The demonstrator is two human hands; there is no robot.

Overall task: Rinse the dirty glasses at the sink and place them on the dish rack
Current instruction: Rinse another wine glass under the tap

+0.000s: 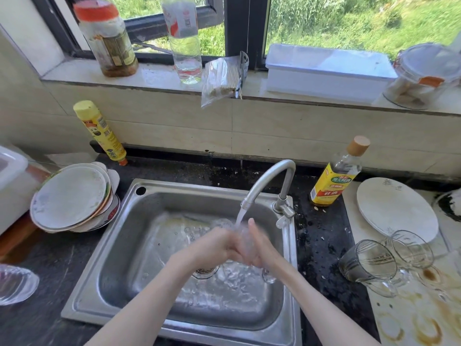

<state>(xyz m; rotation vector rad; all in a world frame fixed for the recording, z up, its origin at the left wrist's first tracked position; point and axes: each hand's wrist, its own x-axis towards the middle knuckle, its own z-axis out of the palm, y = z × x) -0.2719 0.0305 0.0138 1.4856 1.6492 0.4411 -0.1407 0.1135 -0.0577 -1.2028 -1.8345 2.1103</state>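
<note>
A clear glass (242, 234) is under the water running from the steel tap (267, 181), over the steel sink (139, 245). My left hand (215, 245) grips the glass from the left with curled fingers. My right hand (259, 245) presses against its right side with fingers stretched upward. Most of the glass is hidden between my hands and blurred by the water. Two more clear handled glasses (369, 265) (412, 248) lie tilted on a stained board (411, 320) to the right of the sink.
A stack of plates and bowls (72, 198) leans left of the sink, with a yellow bottle (102, 131) behind. An oil bottle (334, 181) and a white plate (396, 211) sit on the right. A clear glass bowl (15, 283) is at far left. Jars and boxes line the windowsill.
</note>
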